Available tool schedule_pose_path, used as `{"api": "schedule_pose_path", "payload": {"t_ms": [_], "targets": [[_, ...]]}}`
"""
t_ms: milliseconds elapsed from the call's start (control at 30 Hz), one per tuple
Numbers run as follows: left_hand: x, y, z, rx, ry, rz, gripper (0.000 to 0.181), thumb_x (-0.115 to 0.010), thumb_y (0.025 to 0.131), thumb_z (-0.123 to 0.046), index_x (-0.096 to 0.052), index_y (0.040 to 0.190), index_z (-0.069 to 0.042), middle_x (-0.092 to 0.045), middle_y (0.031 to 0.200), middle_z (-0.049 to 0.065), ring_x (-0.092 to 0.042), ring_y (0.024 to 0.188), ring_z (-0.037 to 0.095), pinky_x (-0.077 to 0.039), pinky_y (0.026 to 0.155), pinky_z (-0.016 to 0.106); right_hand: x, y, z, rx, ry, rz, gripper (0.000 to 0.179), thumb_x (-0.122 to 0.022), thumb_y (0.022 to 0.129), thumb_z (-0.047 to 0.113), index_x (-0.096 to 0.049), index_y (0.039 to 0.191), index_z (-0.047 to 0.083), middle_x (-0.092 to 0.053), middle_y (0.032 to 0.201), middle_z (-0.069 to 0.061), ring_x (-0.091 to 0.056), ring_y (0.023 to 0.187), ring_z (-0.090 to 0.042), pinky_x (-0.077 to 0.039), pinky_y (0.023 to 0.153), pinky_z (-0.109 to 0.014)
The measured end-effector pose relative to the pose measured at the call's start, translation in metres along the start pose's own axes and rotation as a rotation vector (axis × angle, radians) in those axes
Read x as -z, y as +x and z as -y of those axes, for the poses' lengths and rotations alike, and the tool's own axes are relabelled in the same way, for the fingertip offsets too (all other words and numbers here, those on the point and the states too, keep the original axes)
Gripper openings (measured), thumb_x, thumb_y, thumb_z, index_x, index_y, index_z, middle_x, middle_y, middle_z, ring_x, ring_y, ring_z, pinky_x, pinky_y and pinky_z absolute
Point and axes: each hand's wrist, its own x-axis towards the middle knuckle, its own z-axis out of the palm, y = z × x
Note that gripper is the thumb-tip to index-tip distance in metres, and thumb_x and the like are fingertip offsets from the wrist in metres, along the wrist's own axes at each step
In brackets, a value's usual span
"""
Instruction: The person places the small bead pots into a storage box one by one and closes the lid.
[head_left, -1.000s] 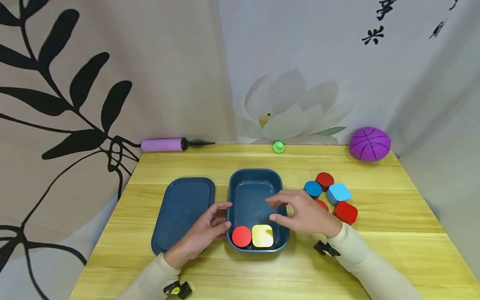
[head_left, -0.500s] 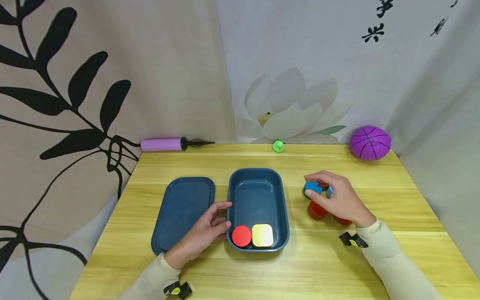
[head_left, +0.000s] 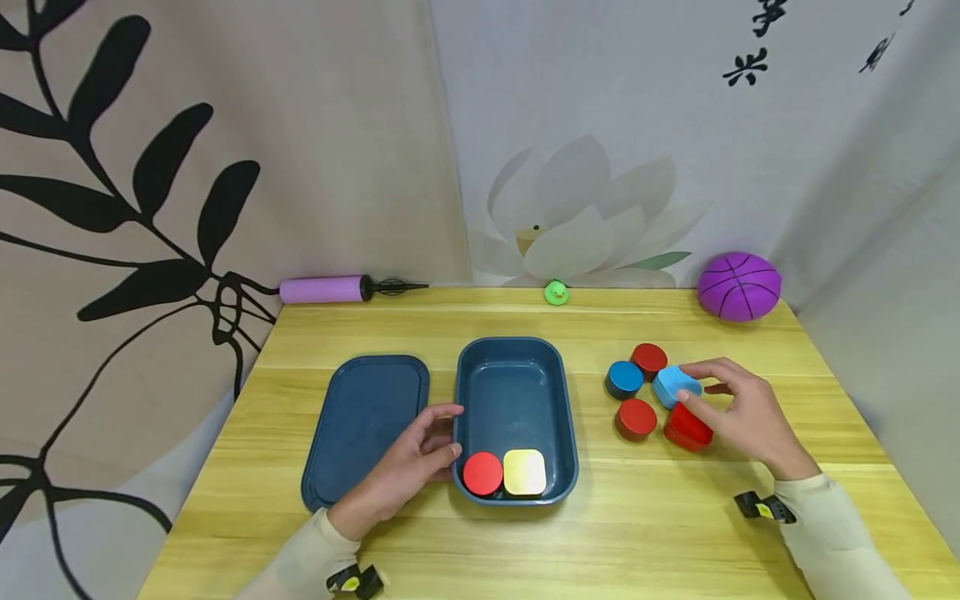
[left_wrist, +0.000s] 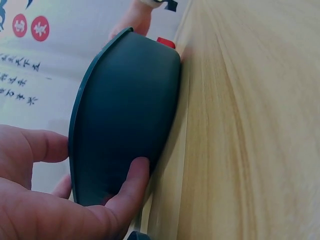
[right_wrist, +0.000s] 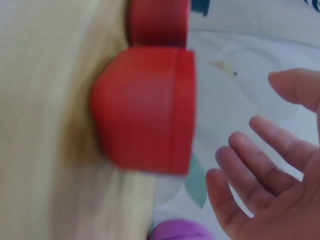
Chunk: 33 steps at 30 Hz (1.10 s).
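A dark blue rectangular container point(head_left: 517, 392) stands mid-table, holding a round red lidded box point(head_left: 482, 473) and a yellow square box point(head_left: 524, 472) at its near end. My left hand point(head_left: 412, 457) rests at its left side; in the left wrist view the thumb point(left_wrist: 135, 180) lies on the outer wall and a fingertip touches the rim. At the right, my right hand point(head_left: 750, 412) hovers with spread fingers over a light blue square box point(head_left: 675, 386) and a red square lidded box point(head_left: 687, 427), holding nothing. The right wrist view shows a gap between the fingers and the red square box point(right_wrist: 145, 110).
Two round red boxes point(head_left: 636, 419) point(head_left: 649, 358) and a round blue box point(head_left: 624, 379) stand beside the square ones. Left of the container lies its dark blue lid point(head_left: 367, 425). Along the back are a purple pump point(head_left: 322, 289), a green duck point(head_left: 557, 292) and a purple ball point(head_left: 740, 287).
My right hand has moved from over the container to the right, past the round blue box, to the light blue and red square boxes. The left hand has stayed at the container.
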Motion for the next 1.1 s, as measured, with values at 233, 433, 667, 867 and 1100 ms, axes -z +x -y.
{"api": "schedule_pose_path", "payload": {"t_ms": [233,433,667,867,1100], "targets": [[0.001,0.000,0.001,0.003,0.000,-0.002,0.060,-0.062,0.107,-0.015,-0.036,0.161,-0.013,-0.041,0.158,0.025,-0.058,0.132,0.037,-0.060,0.094,0.042,0.001,-0.004,-0.019,-0.093,-0.022,0.070,0.049,-0.079,0.097,0.028,-0.066,0.138,0.004,-0.066,0.135,-0.016,-0.061,0.120,-0.028,-0.047,0.086,-0.001],[-0.001,0.000,0.001,0.010,-0.003,0.011,0.060,-0.063,0.107,-0.017,-0.036,0.161,-0.013,-0.041,0.157,0.026,-0.059,0.127,0.032,-0.060,0.095,0.042,0.002,-0.013,-0.028,-0.164,-0.001,0.137,0.059,-0.080,0.097,0.031,-0.059,0.143,0.002,-0.064,0.137,-0.020,-0.067,0.114,-0.037,-0.054,0.083,-0.008],[-0.001,-0.002,0.000,0.010,0.000,0.002,0.060,-0.062,0.107,-0.016,-0.036,0.161,-0.013,-0.041,0.157,0.025,-0.059,0.129,0.033,-0.060,0.096,0.043,0.001,-0.025,-0.030,-0.242,-0.012,0.220,0.067,-0.082,0.094,0.040,-0.054,0.143,0.003,-0.063,0.136,-0.020,-0.068,0.117,-0.040,-0.057,0.083,-0.017],[-0.001,-0.002,-0.001,0.006,-0.003,0.004,0.061,-0.062,0.107,-0.016,-0.035,0.161,-0.012,-0.040,0.158,0.026,-0.057,0.131,0.036,-0.060,0.096,0.043,0.000,-0.028,-0.028,-0.256,-0.017,0.259,0.063,-0.087,0.089,0.039,-0.058,0.131,0.002,-0.067,0.127,-0.016,-0.065,0.114,-0.032,-0.058,0.084,-0.019],[0.000,-0.002,-0.001,-0.001,-0.005,0.009,0.062,-0.062,0.107,-0.016,-0.034,0.162,-0.011,-0.040,0.157,0.027,-0.058,0.130,0.037,-0.060,0.095,0.042,0.002,-0.029,-0.028,-0.229,-0.008,0.273,0.060,-0.090,0.086,0.040,-0.063,0.127,0.007,-0.070,0.120,-0.011,-0.064,0.101,-0.007,-0.060,0.083,-0.020]]}}
